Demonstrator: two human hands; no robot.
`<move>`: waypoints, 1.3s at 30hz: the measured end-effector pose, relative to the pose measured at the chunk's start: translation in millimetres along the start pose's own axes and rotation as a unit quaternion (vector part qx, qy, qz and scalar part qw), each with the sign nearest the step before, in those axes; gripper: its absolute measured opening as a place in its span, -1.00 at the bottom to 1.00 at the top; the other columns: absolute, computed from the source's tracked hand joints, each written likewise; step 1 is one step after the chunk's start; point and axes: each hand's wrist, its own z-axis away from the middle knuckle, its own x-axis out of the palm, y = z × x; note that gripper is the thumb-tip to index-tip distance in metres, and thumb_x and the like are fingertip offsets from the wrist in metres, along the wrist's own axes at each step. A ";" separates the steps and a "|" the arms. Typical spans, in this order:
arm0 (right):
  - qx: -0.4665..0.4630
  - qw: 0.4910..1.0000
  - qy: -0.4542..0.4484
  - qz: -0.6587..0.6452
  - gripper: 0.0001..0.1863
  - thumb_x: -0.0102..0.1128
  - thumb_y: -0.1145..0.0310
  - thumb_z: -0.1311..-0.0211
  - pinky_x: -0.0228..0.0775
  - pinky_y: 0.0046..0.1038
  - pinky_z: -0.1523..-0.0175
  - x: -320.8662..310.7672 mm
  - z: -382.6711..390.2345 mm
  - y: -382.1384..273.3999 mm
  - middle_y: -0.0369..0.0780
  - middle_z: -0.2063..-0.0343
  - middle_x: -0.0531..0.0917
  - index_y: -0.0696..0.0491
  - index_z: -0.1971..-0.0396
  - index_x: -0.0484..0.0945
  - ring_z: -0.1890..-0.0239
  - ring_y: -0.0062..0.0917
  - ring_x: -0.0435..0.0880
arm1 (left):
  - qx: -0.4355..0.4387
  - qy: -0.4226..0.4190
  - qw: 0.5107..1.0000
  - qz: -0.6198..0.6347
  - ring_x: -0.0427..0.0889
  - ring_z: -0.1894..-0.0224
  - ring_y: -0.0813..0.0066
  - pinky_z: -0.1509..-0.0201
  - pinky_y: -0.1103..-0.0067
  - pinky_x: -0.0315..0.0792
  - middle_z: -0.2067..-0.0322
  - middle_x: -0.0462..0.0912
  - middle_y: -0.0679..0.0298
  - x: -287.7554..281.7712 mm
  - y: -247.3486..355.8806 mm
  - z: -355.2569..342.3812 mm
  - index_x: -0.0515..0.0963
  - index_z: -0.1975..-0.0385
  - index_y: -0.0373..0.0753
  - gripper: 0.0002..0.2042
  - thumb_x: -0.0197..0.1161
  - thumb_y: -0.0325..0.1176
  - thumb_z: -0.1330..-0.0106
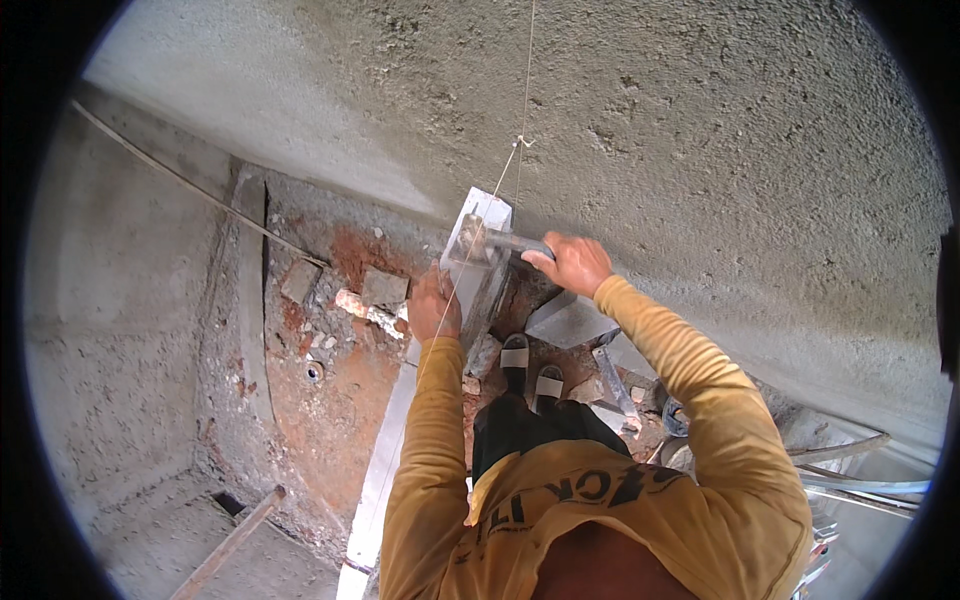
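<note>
Mustard-yellow shirt point(500, 490) sits nearest; the right hand point(578, 264) grips a hammer point(510, 241) over a white block point(466, 282) toward twelve o'clock, whose nine-o'clock edge the left hand point(433, 305) touches, its fingers' hold unclear.

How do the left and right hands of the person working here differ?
The right hand is closed around the handle of a hammer, while the left hand holds no tool and lies at the left edge of the white-topped block.
The left hand points away from the body; the right hand points leftward, across the block.
Both are bare and come out of mustard-yellow sleeves.
</note>
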 end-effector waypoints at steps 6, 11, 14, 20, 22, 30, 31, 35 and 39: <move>-0.145 0.988 0.009 -0.060 -0.46 0.06 -0.19 -0.16 0.41 -0.08 0.36 0.3 0.8 -3.5 -0.01 0.56 0.61 0.08 0.49 0.50 0.46 -0.02 0.60 | 0.041 -0.003 0.999 0.010 0.59 0.13 0.08 0.06 0.39 0.47 0.12 0.60 0.02 -4.6 3.0 -3.6 0.57 0.08 -0.20 -0.71 0.03 -0.28 -0.30; 0.006 0.999 -0.045 -0.019 -0.45 0.07 -0.20 -0.14 0.41 -0.08 0.35 -3.6 2.5 -9.8 -0.01 0.51 0.62 0.09 0.48 0.51 0.43 -0.02 0.60 | 0.010 0.015 1.000 -0.006 0.57 0.09 0.16 0.06 0.34 0.44 0.14 0.62 0.10 -1.6 0.0 0.4 0.54 0.03 -0.21 -0.65 0.13 -0.21 -0.23; -0.065 0.996 -0.046 -0.044 -0.43 0.04 -0.21 -0.16 0.43 -0.09 0.33 -5.1 2.6 -11.8 0.00 0.52 0.63 0.09 0.45 0.52 0.42 -0.03 0.61 | 0.064 0.010 0.998 0.009 0.57 0.08 0.16 0.07 0.35 0.45 0.13 0.62 0.11 2.2 -5.5 -0.4 0.54 0.03 -0.20 -0.66 0.11 -0.22 -0.24; 0.022 1.000 -0.011 -0.015 -0.46 0.07 -0.19 -0.15 0.43 -0.09 0.32 -1.9 -3.6 -6.7 -0.02 0.48 0.64 0.08 0.47 0.53 0.41 -0.05 0.62 | 0.023 0.007 1.000 -0.010 0.59 0.12 0.17 0.11 0.34 0.45 0.10 0.60 0.10 10.9 -15.0 -0.9 0.51 -0.01 -0.21 -0.63 0.08 -0.23 -0.24; -0.052 0.997 -0.032 -0.036 -0.44 0.02 -0.22 -0.17 0.44 -0.10 0.31 0.5 -5.7 -3.5 -0.02 0.50 0.64 0.07 0.44 0.53 0.40 -0.06 0.63 | 0.071 0.014 0.997 -0.035 0.59 0.17 0.15 0.17 0.32 0.45 0.14 0.60 0.09 12.3 -16.7 -1.3 0.50 -0.01 -0.23 -0.63 0.08 -0.25 -0.23; 0.030 1.000 -0.002 -0.007 -0.42 0.06 -0.24 -0.13 0.43 -0.11 0.34 3.4 0.1 -5.8 -0.05 0.47 0.64 0.07 0.48 0.51 0.43 -0.05 0.62 | 0.036 0.024 0.998 -0.046 0.57 0.24 0.15 0.22 0.29 0.42 0.28 0.60 0.11 -2.9 1.8 -0.9 0.51 0.02 -0.25 -0.66 0.08 -0.27 -0.25; 0.000 0.999 -0.039 -0.011 -0.41 0.04 -0.26 -0.13 0.43 -0.10 0.33 2.6 -2.1 -6.4 -0.04 0.47 0.64 0.07 0.48 0.52 0.43 -0.05 0.62 | 0.030 0.003 0.998 -0.054 0.57 0.23 0.15 0.21 0.30 0.42 0.26 0.60 0.11 -5.7 5.1 -2.4 0.51 0.02 -0.25 -0.66 0.08 -0.26 -0.25; -0.084 0.994 -0.070 -0.027 -0.39 0.01 -0.28 -0.14 0.45 -0.10 0.28 1.9 -1.7 -8.1 -0.01 0.46 0.65 0.06 0.47 0.53 0.39 -0.05 0.63 | -0.029 -0.024 0.999 0.015 0.57 0.17 0.14 0.17 0.30 0.43 0.19 0.60 0.10 -12.5 11.8 -2.0 0.51 0.03 -0.24 -0.66 0.11 -0.26 -0.24; 0.046 0.997 -0.061 -0.010 -0.44 0.05 -0.22 -0.14 0.45 -0.12 0.29 2.3 -1.9 -6.6 0.00 0.47 0.64 0.07 0.46 0.55 0.37 -0.05 0.63 | -0.006 -0.014 0.999 -0.030 0.56 0.13 0.12 0.13 0.29 0.41 0.16 0.60 0.09 -8.9 8.6 -0.2 0.52 0.04 -0.25 -0.67 0.08 -0.23 -0.27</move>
